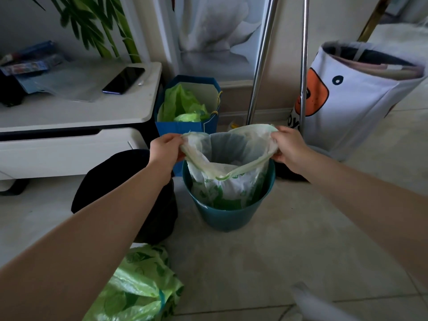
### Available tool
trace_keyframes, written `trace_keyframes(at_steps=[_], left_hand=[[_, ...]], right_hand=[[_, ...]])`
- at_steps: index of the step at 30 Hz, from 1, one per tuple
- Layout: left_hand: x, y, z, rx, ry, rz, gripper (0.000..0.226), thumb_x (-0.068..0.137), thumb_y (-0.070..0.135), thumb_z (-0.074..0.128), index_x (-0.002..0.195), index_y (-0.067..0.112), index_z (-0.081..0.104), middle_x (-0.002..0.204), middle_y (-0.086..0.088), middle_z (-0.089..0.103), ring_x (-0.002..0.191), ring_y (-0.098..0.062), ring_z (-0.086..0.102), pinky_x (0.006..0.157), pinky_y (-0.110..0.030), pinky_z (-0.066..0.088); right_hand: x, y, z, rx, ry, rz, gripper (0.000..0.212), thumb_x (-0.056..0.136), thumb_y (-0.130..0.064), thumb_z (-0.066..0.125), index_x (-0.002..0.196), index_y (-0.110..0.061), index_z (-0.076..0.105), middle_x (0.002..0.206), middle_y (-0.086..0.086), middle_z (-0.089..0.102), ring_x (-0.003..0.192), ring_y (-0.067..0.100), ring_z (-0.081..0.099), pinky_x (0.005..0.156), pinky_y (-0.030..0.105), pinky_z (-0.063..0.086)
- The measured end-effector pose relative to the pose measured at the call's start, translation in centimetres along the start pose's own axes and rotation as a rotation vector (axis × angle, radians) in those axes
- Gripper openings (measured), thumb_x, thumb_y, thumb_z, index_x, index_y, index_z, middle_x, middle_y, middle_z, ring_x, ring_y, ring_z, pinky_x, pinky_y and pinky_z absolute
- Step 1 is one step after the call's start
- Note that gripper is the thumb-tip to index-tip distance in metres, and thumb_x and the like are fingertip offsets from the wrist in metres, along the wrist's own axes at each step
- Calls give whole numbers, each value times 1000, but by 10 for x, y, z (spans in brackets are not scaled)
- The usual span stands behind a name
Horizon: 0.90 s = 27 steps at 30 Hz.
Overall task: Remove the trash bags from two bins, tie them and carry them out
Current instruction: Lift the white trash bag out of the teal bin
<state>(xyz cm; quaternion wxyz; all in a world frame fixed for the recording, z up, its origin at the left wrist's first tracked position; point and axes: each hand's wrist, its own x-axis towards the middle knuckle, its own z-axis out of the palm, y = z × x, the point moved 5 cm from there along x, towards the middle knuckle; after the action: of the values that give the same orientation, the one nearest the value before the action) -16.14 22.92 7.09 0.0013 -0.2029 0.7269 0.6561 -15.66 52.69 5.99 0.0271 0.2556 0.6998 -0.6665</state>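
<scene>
Green-tinted trash bag (pixel 228 163) half out of the teal bin (pixel 228 213), its mouth stretched wide: left hand (pixel 165 148) and right hand (pixel 288 144) each clench the rim. Step 1, lifting. Next, I'd say, hoist clear, gather the rim, tie.
</scene>
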Motion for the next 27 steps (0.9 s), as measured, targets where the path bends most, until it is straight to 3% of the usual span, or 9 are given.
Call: trace_keyframes(at_steps=[3, 5, 9, 12, 15, 18, 22, 25, 27], left_hand=[[-10, 2, -17, -24, 32, 19, 12, 84, 10, 59, 75, 15, 65, 77, -6, 64, 68, -17, 62, 64, -27, 55], [-14, -4, -35, 27, 78, -4, 6, 83, 12, 60, 80, 11, 64, 78, -8, 64, 64, -17, 63, 59, -26, 55], [-12, -23, -68, 277, 59, -154, 15, 87, 26, 62, 82, 12, 64, 71, -9, 72, 48, -18, 66, 46, -24, 51], [-10, -28, -81, 481, 42, -186, 25, 91, 30, 56, 87, 9, 68, 68, -9, 74, 55, -27, 68, 44, -23, 47], [-10, -18, -82, 566, 99, -105, 22, 92, 22, 52, 85, 8, 67, 70, -12, 73, 56, -30, 71, 47, -29, 53], [-8, -3, -78, 613, 124, -2, 24, 87, 9, 44, 84, 6, 67, 72, -19, 71, 58, -33, 71, 56, -35, 58], [-4, 31, -70, 615, 172, 112, 25, 80, 12, 52, 92, 5, 72, 88, -23, 71, 85, -38, 68, 79, -44, 57], [-15, 68, -54, 586, 175, 171, 19, 82, 9, 56, 88, 1, 72, 82, -19, 68, 81, -33, 65, 71, -35, 53], [-19, 91, -44, 572, 158, 222, 18, 86, 11, 55, 89, 1, 70, 84, -18, 69, 81, -33, 65, 72, -37, 54]], right_hand=[[-12, -4, -13, -61, 9, -38, 20, 84, -4, 50, 74, -18, 60, 78, 6, 59, 82, 24, 60, 80, 42, 54], [-19, 0, -28, -177, 34, -39, 15, 81, -6, 56, 69, -14, 54, 74, 9, 55, 78, 25, 57, 72, 39, 51], [-29, 13, -53, -298, 35, -7, 5, 85, -11, 61, 83, -11, 57, 75, 12, 59, 62, 20, 57, 62, 34, 52], [-32, 18, -60, -317, 21, 13, 14, 88, -12, 61, 79, -20, 55, 73, 10, 61, 60, 20, 58, 66, 37, 54], [-37, 19, -61, -276, 5, 51, 5, 89, -13, 61, 89, -17, 59, 74, 10, 61, 59, 20, 58, 62, 35, 53], [-41, 13, -59, -138, 18, 105, 20, 88, -9, 62, 108, -13, 58, 78, 11, 63, 61, 20, 59, 59, 32, 53], [-43, -13, -42, 30, 42, 82, 33, 87, 2, 58, 120, -2, 53, 85, 14, 63, 66, 21, 61, 59, 32, 54], [-45, -33, -22, 47, 33, 45, 35, 89, 3, 56, 124, 2, 51, 81, 13, 61, 65, 20, 60, 65, 33, 55], [-52, -47, -12, 60, 22, 17, 35, 89, 3, 56, 124, 2, 50, 79, 12, 59, 65, 19, 59, 67, 33, 55]])
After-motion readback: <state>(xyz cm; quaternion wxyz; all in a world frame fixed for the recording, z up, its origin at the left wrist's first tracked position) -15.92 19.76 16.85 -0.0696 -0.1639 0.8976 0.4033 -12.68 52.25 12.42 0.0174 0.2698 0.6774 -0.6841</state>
